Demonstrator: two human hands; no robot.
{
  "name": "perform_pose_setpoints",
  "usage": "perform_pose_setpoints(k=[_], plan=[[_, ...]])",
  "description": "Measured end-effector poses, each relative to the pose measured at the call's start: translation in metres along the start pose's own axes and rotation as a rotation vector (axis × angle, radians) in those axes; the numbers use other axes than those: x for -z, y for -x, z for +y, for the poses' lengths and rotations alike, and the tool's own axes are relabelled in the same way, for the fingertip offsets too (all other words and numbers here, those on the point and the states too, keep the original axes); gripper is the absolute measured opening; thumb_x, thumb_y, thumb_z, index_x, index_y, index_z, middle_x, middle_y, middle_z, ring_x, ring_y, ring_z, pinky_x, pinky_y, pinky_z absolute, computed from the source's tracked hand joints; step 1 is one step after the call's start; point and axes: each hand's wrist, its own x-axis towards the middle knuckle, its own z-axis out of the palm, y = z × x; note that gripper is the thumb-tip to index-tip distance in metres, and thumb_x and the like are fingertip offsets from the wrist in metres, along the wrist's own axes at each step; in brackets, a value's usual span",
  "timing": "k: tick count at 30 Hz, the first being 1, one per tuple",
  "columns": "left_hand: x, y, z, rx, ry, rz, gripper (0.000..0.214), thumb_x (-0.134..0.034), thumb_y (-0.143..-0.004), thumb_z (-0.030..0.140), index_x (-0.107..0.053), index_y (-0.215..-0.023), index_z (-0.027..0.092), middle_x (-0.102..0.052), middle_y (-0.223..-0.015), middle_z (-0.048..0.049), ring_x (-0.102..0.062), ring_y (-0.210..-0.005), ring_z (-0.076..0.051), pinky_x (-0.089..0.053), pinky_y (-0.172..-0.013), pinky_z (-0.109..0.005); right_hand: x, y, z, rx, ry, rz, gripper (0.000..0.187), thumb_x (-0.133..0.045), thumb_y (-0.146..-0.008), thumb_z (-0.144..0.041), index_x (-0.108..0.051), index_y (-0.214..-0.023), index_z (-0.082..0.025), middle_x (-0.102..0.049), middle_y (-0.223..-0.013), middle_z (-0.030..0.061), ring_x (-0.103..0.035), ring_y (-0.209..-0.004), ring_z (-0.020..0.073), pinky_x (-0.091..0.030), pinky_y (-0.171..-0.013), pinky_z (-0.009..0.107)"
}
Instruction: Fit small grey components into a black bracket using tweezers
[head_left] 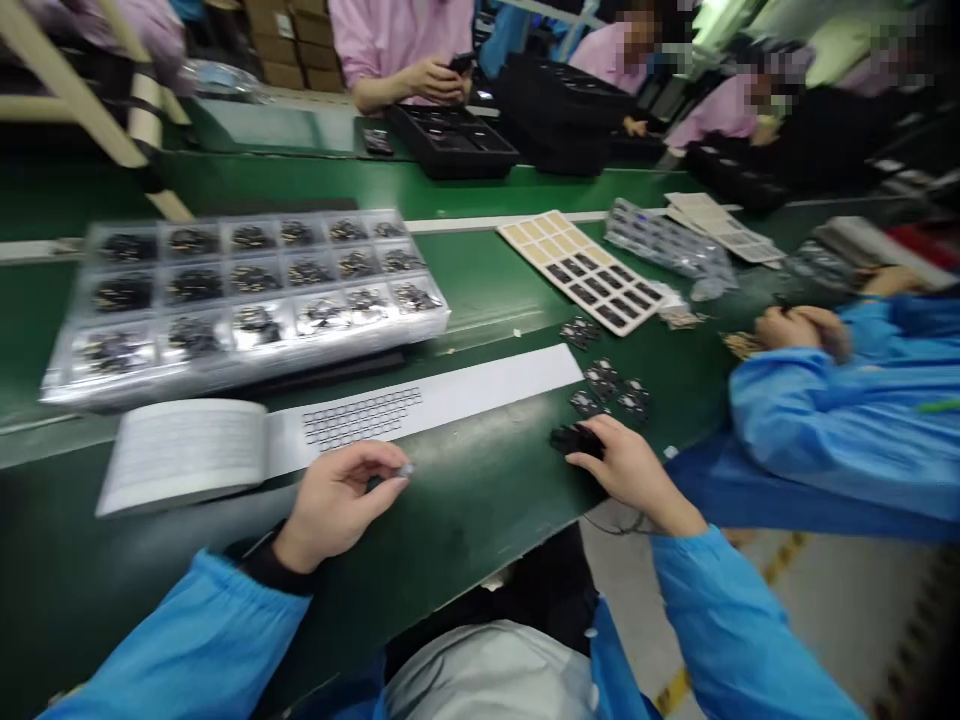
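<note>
My left hand (337,505) is pinched shut on a tiny greyish piece (406,470), too small to name, just in front of a white paper strip (487,385). Rows of thin black strips (364,415) lie on that paper, whose left end runs into a curled white roll (187,450). Over to the right, my right hand (634,468) has its fingers closed around a small black part (571,440) at the table surface; its exact kind is unclear. Several small black parts with light centres (602,378) are scattered just beyond it.
A clear compartment tray (247,275) of small dark parts stands at the back left. Behind the loose parts lies a sheet of black and tan labels (581,270), near a clear plastic tray (667,240). A co-worker's blue sleeve (817,410) is close on the right; others sit across.
</note>
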Motion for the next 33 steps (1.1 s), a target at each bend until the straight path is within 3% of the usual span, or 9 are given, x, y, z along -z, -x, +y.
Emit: perform_pose_setpoints(k=[4,8,12,14,17,20,22,28,33], plan=[[-0.004,-0.001,0.015,-0.006,0.01,0.035,0.012,-0.081,-0.086,0.019,-0.074,-0.095,0.017,-0.079,-0.098,-0.0114,-0.077,-0.088,-0.022,-0.066,-0.078,-0.036,-0.009,-0.005,-0.036,0.005,-0.123,-0.01,0.025,-0.075,-0.09,-0.049,-0.073,-0.085,-0.025,-0.073,-0.081,0.0087,-0.07,-0.082,0.0309,-0.055,-0.072,0.04],[-0.006,-0.003,0.03,-0.023,0.077,0.07,0.01,-0.081,-0.084,0.016,-0.074,-0.091,0.016,-0.079,-0.093,-0.0099,-0.075,-0.084,-0.02,-0.065,-0.076,-0.033,-0.019,-0.014,-0.094,-0.003,-0.293,-0.106,0.022,-0.068,-0.093,-0.045,-0.071,-0.085,-0.025,-0.067,-0.059,0.0009,-0.062,-0.052,0.0216,-0.047,-0.054,0.033],[-0.004,-0.004,0.037,-0.04,0.145,0.108,0.013,-0.083,-0.084,0.017,-0.073,-0.092,0.017,-0.077,-0.093,-0.0078,-0.074,-0.081,-0.017,-0.064,-0.071,-0.029,-0.048,-0.044,-0.153,0.031,-0.521,-0.28,0.023,-0.069,-0.093,-0.045,-0.072,-0.101,-0.023,-0.07,-0.06,-0.0013,-0.063,-0.05,0.0174,-0.052,-0.057,0.03],[-0.002,-0.005,0.038,-0.056,0.158,0.141,0.013,-0.083,-0.086,0.018,-0.072,-0.094,0.017,-0.076,-0.093,-0.0064,-0.073,-0.077,-0.015,-0.064,-0.07,-0.027,-0.067,-0.065,-0.17,0.042,-0.634,-0.355,0.025,-0.073,-0.09,-0.046,-0.071,-0.099,-0.023,-0.075,-0.071,0.0008,-0.061,-0.048,0.0146,-0.051,-0.053,0.029],[0.002,-0.007,0.038,-0.082,0.164,0.196,0.014,-0.083,-0.089,0.02,-0.071,-0.096,0.017,-0.074,-0.095,-0.0059,-0.071,-0.073,-0.012,-0.064,-0.068,-0.026,-0.09,-0.087,-0.178,0.046,-0.781,-0.431,0.032,-0.076,-0.088,-0.051,-0.068,-0.093,-0.021,-0.074,-0.071,0.0015,-0.059,-0.047,0.0132,-0.049,-0.05,0.028],[0.004,-0.011,0.039,-0.098,0.171,0.221,0.014,-0.084,-0.089,0.022,-0.073,-0.098,0.017,-0.074,-0.095,-0.007,-0.072,-0.072,-0.014,-0.064,-0.065,-0.027,-0.102,-0.09,-0.172,0.037,-0.853,-0.497,0.028,-0.076,-0.091,-0.045,-0.07,-0.088,-0.018,-0.065,-0.058,-0.0017,-0.06,-0.051,0.0136,-0.05,-0.056,0.027],[0.004,-0.013,0.041,-0.106,0.178,0.215,0.013,-0.084,-0.09,0.022,-0.075,-0.097,0.017,-0.075,-0.094,-0.007,-0.072,-0.072,-0.014,-0.065,-0.065,-0.028,-0.104,-0.087,-0.168,0.017,-0.878,-0.529,0.025,-0.075,-0.093,-0.04,-0.069,-0.084,-0.017,-0.064,-0.057,-0.0019,-0.06,-0.052,0.013,-0.05,-0.057,0.027],[0.005,-0.013,0.048,-0.121,0.14,0.195,0.014,-0.078,-0.094,0.016,-0.078,-0.105,0.024,-0.074,-0.098,-0.0043,-0.071,-0.07,-0.012,-0.062,-0.063,-0.025,-0.106,-0.078,-0.164,-0.082,-0.948,-0.538,0.023,-0.08,-0.088,-0.035,-0.071,-0.1,-0.018,-0.069,-0.068,-0.0018,-0.056,-0.047,0.0107,-0.045,-0.048,0.025],[0.007,-0.01,0.052,-0.108,0.012,0.161,0.017,-0.075,-0.093,0.009,-0.079,-0.105,0.019,-0.07,-0.098,-0.0059,-0.068,-0.069,-0.011,-0.061,-0.062,-0.026,-0.106,-0.073,-0.159,-0.092,-0.992,-0.5,0.017,-0.079,-0.088,-0.034,-0.077,-0.097,-0.018,-0.067,-0.069,-0.0015,-0.053,-0.051,0.0099,-0.043,-0.049,0.025]])
